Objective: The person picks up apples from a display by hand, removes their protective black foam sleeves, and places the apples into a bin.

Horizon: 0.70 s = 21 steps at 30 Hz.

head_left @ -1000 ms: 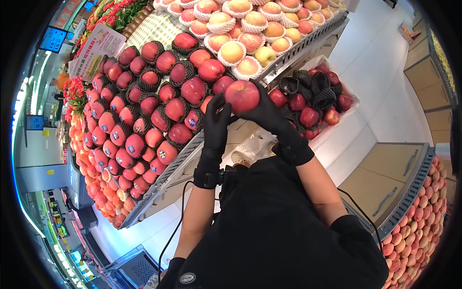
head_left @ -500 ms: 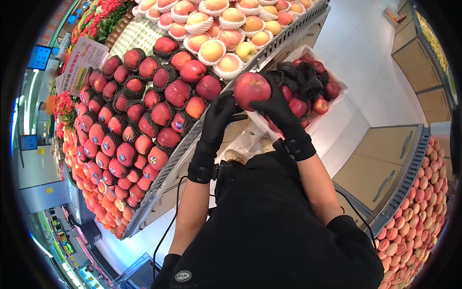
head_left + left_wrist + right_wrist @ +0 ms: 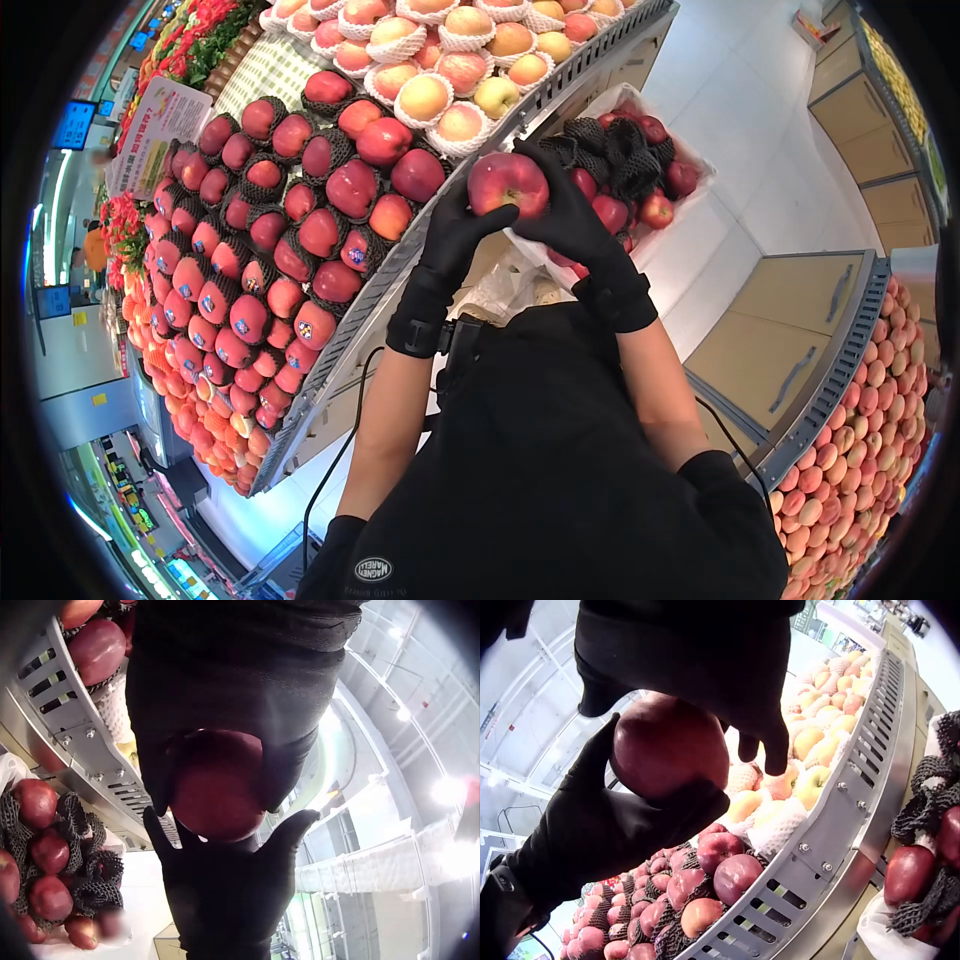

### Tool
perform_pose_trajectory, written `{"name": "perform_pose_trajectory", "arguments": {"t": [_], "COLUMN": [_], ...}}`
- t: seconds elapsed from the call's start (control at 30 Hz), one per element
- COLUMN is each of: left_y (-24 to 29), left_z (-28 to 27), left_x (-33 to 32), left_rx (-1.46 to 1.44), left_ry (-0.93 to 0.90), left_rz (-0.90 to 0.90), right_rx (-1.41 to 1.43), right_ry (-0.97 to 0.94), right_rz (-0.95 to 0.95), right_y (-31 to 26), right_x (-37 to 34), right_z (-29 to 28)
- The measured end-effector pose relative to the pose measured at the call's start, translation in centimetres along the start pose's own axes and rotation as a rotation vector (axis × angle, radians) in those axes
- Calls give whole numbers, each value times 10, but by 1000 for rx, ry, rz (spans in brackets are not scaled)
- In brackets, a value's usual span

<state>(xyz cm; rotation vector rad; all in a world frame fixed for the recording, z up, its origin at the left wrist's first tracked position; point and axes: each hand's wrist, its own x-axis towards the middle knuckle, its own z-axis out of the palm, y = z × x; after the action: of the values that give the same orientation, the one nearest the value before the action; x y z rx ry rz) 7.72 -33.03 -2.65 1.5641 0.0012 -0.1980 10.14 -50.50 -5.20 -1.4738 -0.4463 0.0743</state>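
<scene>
The apple [image 3: 508, 185] is held in mid-air just beside the slotted edge [image 3: 829, 832] of the stand. The left hand [image 3: 452, 235] grips it, thumb bent across; the right hand [image 3: 572, 215] cups the opposite side more loosely. Rightward, past the box [image 3: 881, 930], lies open floor [image 3: 760, 150]. The right wrist view shows left fingers [image 3: 705, 806] wrapped along the apple, hidden from the head view; the left wrist view adds the ceiling [image 3: 442, 697].
</scene>
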Motion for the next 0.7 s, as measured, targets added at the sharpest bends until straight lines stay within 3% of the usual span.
{"name": "perform_pose_trajectory", "arguments": {"t": [0.07,0.17,0.27,0.33,0.4,0.47,0.63,0.7], "left_y": [2,6,7,8,4,0,0,-3], "left_z": [5,9,17,16,15,13,13,13], "left_x": [2,4,-1,-3,-2,-2,-8,-10], "left_rx": [141,245,320,372,387,449,674,584], "left_ry": [15,76,148,141,132,117,160,152], "left_rz": [133,246,404,471,529,582,678,674], "right_rx": [253,452,561,316,324,581,394,412], "right_ry": [24,-53,-7,-70,-94,-80,-114,-151], "right_rz": [159,270,455,216,169,317,209,160], "right_y": [9,22,31,27,18,-9,-20,-23], "right_x": [-1,-3,-1,0,0,-1,1,1], "right_z": [-7,-18,-16,-15,-14,-15,-16,-17]}}
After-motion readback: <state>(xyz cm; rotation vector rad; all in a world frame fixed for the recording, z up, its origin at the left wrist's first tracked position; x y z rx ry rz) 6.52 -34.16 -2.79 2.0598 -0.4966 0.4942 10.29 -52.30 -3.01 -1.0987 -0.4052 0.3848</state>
